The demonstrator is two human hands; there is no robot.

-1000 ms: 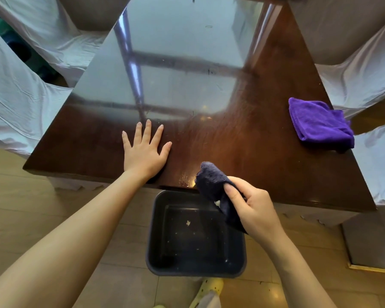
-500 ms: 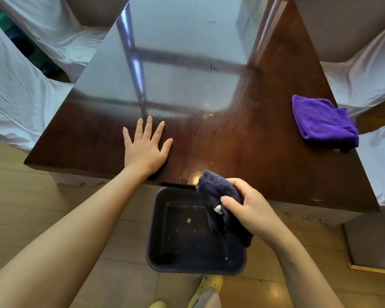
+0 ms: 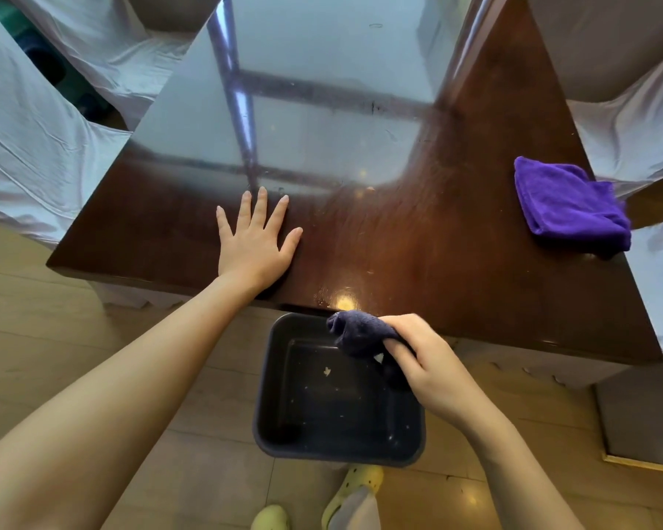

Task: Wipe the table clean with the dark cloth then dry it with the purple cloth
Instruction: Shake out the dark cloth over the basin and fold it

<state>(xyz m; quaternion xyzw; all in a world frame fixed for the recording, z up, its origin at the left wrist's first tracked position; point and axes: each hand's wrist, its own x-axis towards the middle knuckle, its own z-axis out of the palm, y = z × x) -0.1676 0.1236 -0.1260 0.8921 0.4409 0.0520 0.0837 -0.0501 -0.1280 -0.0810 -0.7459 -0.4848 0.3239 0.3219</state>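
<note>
Dark cloth, bunched, apparently crumb-flecked, gripped in right hand fingers; left hand flat, empty.

Dark cloth: navy, bunched, held off the near table edge, above a dark bin. Table: glossy dark-brown wood, strong window glare across far half, faint smears and specks near the near edge. Purple cloth: bright violet, roughly folded, laid flat at the right edge, one corner overhanging.
</note>
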